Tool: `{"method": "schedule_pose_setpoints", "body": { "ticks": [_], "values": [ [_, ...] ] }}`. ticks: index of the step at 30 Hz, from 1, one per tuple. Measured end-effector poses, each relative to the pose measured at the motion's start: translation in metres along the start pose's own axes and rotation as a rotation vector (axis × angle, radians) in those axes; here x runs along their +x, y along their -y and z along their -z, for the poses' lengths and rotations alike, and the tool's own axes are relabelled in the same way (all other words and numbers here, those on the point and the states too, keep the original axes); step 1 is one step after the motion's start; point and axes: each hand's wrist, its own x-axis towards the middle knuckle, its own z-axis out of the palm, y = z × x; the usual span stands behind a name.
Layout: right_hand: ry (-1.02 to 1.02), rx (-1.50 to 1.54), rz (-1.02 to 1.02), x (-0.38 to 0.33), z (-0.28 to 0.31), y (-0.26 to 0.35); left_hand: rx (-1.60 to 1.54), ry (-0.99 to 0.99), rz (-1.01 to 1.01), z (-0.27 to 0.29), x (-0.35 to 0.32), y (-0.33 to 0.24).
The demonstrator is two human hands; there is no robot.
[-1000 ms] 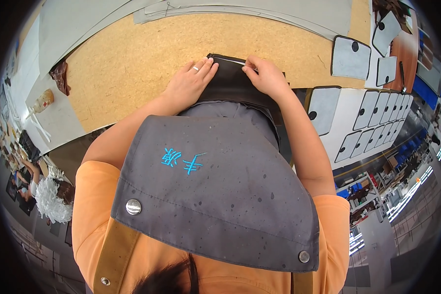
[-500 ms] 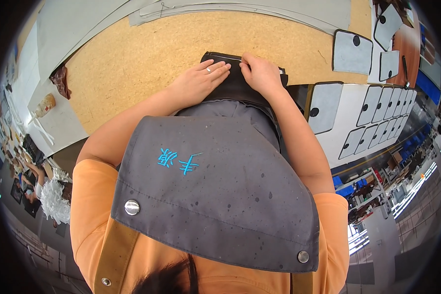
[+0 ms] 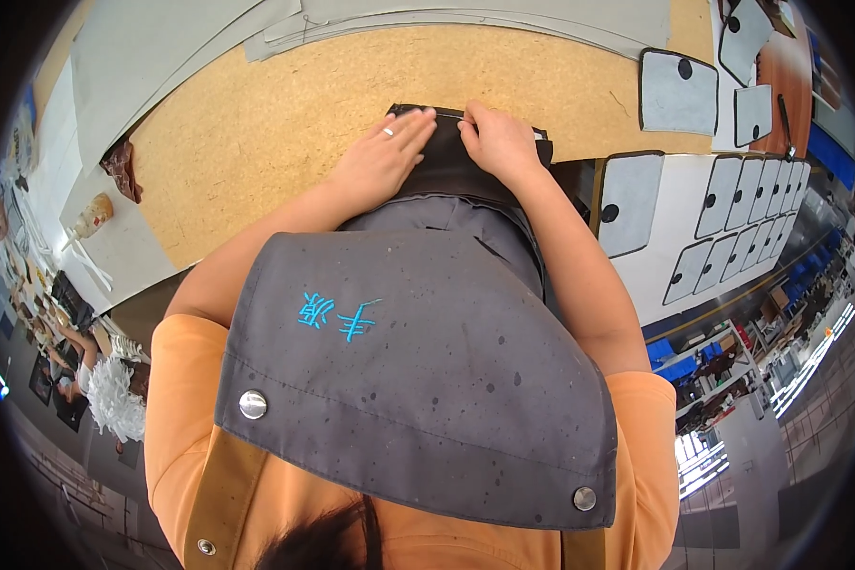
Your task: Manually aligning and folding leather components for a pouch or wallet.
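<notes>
A black piece of leather-like material lies at the near edge of the tan work board, its lower part running down toward my apron. My left hand rests flat on its left side, fingers stretched and held together, a ring on one finger. Over the upper edge, my right hand is closed with thumb and forefinger at the black piece. A thin pale line shows along that edge between the hands. What the right fingertips pinch is hidden under them.
Large grey sheets lie along the far side. On the right are several pale panels with black edging and a black dot, one a larger panel. A small bottle and a brown scrap lie at the left.
My left hand has slid slightly left over the black piece. The right hand stays closed at the upper edge, shifted a little left.
</notes>
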Motion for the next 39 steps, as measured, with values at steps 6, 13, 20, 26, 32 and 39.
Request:
{"method": "schedule_pose_setpoints", "body": {
  "ticks": [6,13,20,26,32,39],
  "values": [
    [-0.047,-0.035,-0.01,-0.001,-0.007,0.0,0.044,-0.02,-0.117,0.004,0.006,-0.005],
    [0.359,-0.347,-0.156,-0.012,0.051,0.006,0.082,0.037,-0.158,-0.01,0.008,-0.004],
    [0.091,0.607,-0.287,-0.049,0.022,-0.09,0.152,0.107,-0.154,-0.003,0.013,-0.01],
    [-0.141,0.683,-0.279,-0.058,0.001,-0.079,0.201,0.129,-0.098,0.0,0.021,-0.021],
    [-0.239,0.584,-0.372,-0.061,-0.005,-0.073,0.295,0.242,-0.123,0.003,0.024,-0.022],
    [-0.309,0.404,-0.386,-0.057,-0.005,-0.063,0.333,0.253,-0.133,0.004,0.025,-0.025]
  ]
}}
